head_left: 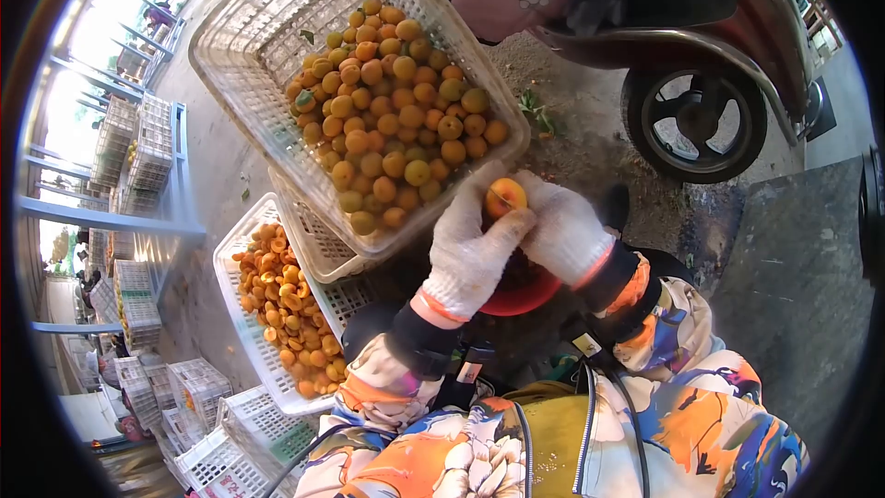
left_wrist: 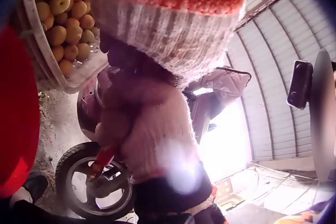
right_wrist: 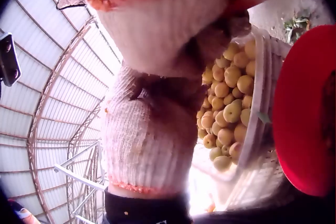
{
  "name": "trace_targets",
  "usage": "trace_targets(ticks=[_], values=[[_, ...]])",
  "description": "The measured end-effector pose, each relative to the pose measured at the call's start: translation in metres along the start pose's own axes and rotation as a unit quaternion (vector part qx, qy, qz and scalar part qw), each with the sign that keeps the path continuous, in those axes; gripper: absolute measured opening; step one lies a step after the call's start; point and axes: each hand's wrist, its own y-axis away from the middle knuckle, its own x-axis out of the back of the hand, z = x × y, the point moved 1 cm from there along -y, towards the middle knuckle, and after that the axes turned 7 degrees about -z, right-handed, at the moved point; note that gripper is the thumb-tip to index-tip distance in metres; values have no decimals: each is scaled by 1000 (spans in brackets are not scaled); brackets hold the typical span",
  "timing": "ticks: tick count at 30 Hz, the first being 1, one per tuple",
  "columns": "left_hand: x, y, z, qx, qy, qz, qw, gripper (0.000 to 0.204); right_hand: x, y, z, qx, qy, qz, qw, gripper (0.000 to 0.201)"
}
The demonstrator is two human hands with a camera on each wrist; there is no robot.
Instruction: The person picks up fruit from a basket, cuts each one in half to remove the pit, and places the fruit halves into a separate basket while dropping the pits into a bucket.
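Observation:
White knitted gloves cover both hands. My left hand (head_left: 466,254) pinches an orange apricot (head_left: 505,197) between thumb and fingers; a thin line runs across its skin. Close against it, my right hand (head_left: 567,232) has its fingers curled toward the fruit. In the left wrist view a narrow red handle (left_wrist: 105,155) shows at the right hand's fingers; the rest of that tool is hidden. Under the hands sits a red basin (head_left: 527,300), mostly covered by them. Beyond them, a tilted white crate (head_left: 241,97) holds many whole apricots (head_left: 392,115).
A lower white crate (head_left: 230,263) at left holds halved apricots (head_left: 281,290). A parked scooter, its wheel (head_left: 696,124) showing, stands at the upper right. Stacked crates (head_left: 198,387) and a blue metal frame (head_left: 111,212) are farther left. A grey board (head_left: 797,249) lies at right.

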Motion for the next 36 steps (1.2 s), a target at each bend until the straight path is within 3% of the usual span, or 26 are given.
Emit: trace_targets(ticks=[2, 3, 4, 6, 7, 9, 10, 12, 15, 16, 18, 19, 20, 21, 23, 26, 30, 31, 32, 33, 34, 36], values=[[1, -4, -5, 54, 222, 35, 973, 49, 4, 2, -5, -21, -43, 9, 999, 23], [4, -2, -3, 114, 252, -8, 961, 48, 5, 3, -7, 4, -31, 24, 999, 22], [9, -2, 0, 114, 253, -6, 961, 48, 5, 3, -8, 30, -20, 40, 999, 21], [16, -3, 9, 170, 243, -96, 950, 55, 6, 5, -11, 0, 11, 20, 1000, 20], [12, -4, 5, 170, 243, -96, 950, 55, 6, 5, -10, -31, 41, 1, 999, 19], [-1, -3, -3, 28, 70, -12, 997, 54, -20, -7, 24, 4, 44, 14, 999, 24], [-2, -2, -5, 28, 69, -13, 997, 54, -23, -13, 26, 43, 47, 31, 997, 28], [0, -2, -6, 13, 18, 8, 1000, 54, -20, -10, 23, 14, 65, 11, 998, 28], [-1, 0, -7, -27, 44, 3, 999, 52, -14, -4, 12, 37, 57, 55, 996, 27], [-1, 1, -7, -25, 46, 3, 999, 52, -12, -1, 8, 79, 6, 88, 993, 25], [3, 1, -1, -45, 110, 15, 993, 47, 4, 5, -8, 118, -43, 121, 985, 24], [10, 5, 8, 34, 109, -24, 993, 49, 17, 4, -18, -10, -129, 8, 992, 24], [11, 4, 6, 32, 109, -26, 993, 49, 22, 3, -23, -135, -211, -104, 962, 24], [12, 2, 2, 56, 216, -26, 974, 51, 14, 2, -10, -76, -225, -60, 970, 25], [14, -2, 12, 96, 356, -37, 929, 61, 12, 1, -2, -63, -245, -54, 966, 28], [18, -3, -5, 57, 427, -46, 902, 61, 12, 1, -1, -35, -251, -33, 967, 32], [25, -4, -7, 63, 496, -55, 864, 62, 9, -1, 2, 34, -288, 23, 957, 37], [27, -6, -6, 64, 501, -40, 862, 60, 14, 2, -1, 37, -289, 22, 956, 37], [31, -7, -4, 65, 505, -24, 861, 59, 20, 6, -5, -19, -313, -39, 949, 37], [37, -6, -5, 82, 487, -39, 869, 57, 23, 9, -10, -74, -334, -102, 934, 38], [38, -4, -4, 80, 482, -31, 872, 57, 21, 8, -10, -67, -336, -109, 933, 38], [32, -1, 1, 10, 213, -41, 976, 56, 8, 7, -6, -7, -317, -125, 940, 37]])
